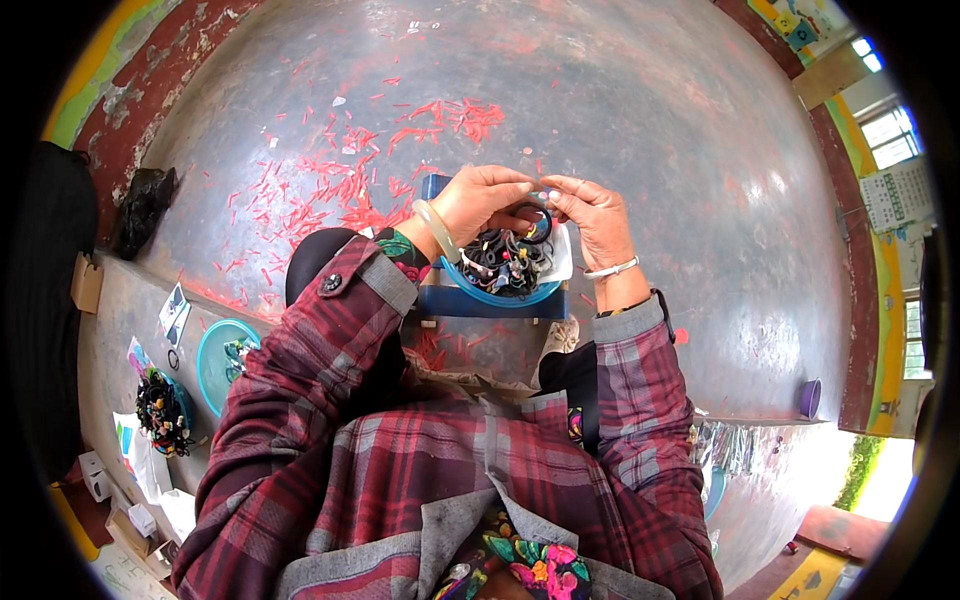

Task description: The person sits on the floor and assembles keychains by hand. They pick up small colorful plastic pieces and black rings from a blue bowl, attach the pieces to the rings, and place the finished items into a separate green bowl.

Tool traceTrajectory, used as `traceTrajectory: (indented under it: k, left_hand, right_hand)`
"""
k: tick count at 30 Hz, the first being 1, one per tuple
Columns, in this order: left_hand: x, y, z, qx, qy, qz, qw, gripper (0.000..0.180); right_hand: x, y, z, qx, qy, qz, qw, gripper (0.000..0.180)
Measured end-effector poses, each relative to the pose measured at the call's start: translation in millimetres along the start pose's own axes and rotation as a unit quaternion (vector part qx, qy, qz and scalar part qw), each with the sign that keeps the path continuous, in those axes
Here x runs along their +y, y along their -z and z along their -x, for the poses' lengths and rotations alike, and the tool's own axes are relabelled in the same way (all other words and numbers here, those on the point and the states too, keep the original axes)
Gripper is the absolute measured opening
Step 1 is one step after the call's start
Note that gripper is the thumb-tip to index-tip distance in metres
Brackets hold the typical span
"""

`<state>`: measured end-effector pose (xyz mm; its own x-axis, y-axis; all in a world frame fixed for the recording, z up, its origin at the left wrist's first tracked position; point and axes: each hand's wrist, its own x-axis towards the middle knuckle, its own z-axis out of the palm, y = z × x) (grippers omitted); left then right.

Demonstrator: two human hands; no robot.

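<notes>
My left hand [482, 203] and my right hand [597, 222] meet at the fingertips above a blue basin [515, 299]. A black hair tie [541, 224] hangs as a loop just below the fingertips, against the curled fingers of my left hand. Thumb and forefinger of my right hand are pinched together; what lies between them is too small to make out. The basin is filled with black hair ties [498, 264] bearing small coloured ornaments. It rests on a dark blue stool [437, 302] in front of my knees.
Red scraps [345, 188] litter the grey floor beyond the stool. To my left stand a turquoise basin [207, 372] and a container heaped with dark hair ties [163, 412]. A black plastic bag [145, 212] lies by the left wall. A purple tub [810, 398] stands far right.
</notes>
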<state>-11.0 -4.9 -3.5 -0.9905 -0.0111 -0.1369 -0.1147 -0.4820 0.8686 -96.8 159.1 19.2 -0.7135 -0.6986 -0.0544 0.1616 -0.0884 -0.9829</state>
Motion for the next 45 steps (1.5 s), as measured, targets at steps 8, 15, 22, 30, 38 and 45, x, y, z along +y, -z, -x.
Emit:
traceTrajectory:
  k: [8,15,22,30,38,45]
  left_hand:
    - [1.6,0.7,0.7,-0.015,0.001,0.045,0.999,0.024]
    - [8.9,2.3,3.2,-0.077,-0.003,0.093,0.993,0.031]
    - [15.4,-3.2,4.3,-0.017,0.022,0.075,0.997,0.032]
    - [-2.7,7.0,-3.4,0.034,0.008,0.036,0.999,0.020]
    - [-2.3,4.5,-5.8,0.065,-0.030,0.012,0.997,0.021]
    - [-5.6,-6.3,-3.8,0.072,-0.077,-0.125,0.987,0.020]
  right_hand:
    - [3.7,3.7,-1.1,-0.001,0.024,-0.021,0.999,0.015]
    - [6.9,7.2,-2.2,-0.002,0.054,0.005,0.999,0.012]
    - [6.3,5.6,-1.3,0.002,0.049,0.037,0.998,0.012]
    - [3.9,2.3,-0.7,0.002,0.047,0.057,0.997,0.017]
    - [3.6,4.5,-6.4,0.025,0.015,-0.035,0.999,0.027]
    - [19.2,5.8,-10.0,-0.015,-0.031,-0.110,0.993,0.019]
